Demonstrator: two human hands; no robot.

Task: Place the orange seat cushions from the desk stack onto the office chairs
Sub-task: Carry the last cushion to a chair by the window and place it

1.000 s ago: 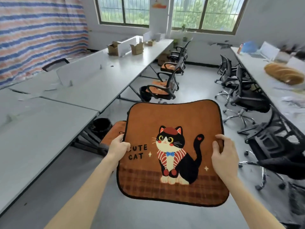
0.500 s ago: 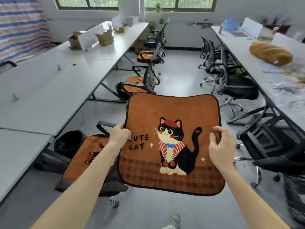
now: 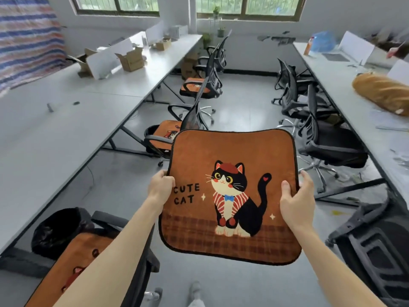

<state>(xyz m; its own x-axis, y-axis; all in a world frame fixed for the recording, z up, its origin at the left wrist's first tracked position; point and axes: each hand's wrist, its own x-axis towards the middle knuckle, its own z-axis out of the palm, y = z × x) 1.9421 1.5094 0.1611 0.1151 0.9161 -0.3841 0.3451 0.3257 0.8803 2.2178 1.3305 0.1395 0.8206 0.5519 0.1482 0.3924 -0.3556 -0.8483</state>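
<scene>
Risky: soft orange cat-print seat cushion pinched by left hand and right hand; could sag, land crooked on black mesh office chair.

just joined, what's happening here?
A person holds an orange cat cushion flat in the aisle, left hand and right hand each gripping a side edge. Three chairs along the left desk row already carry cushions. The black chairs on the right have bare seats. More cushions lie on the right desk.

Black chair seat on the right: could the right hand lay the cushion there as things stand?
Probably yes: the seat looks bare, nothing between it and the cushion, though the right hand seems short of it.
</scene>
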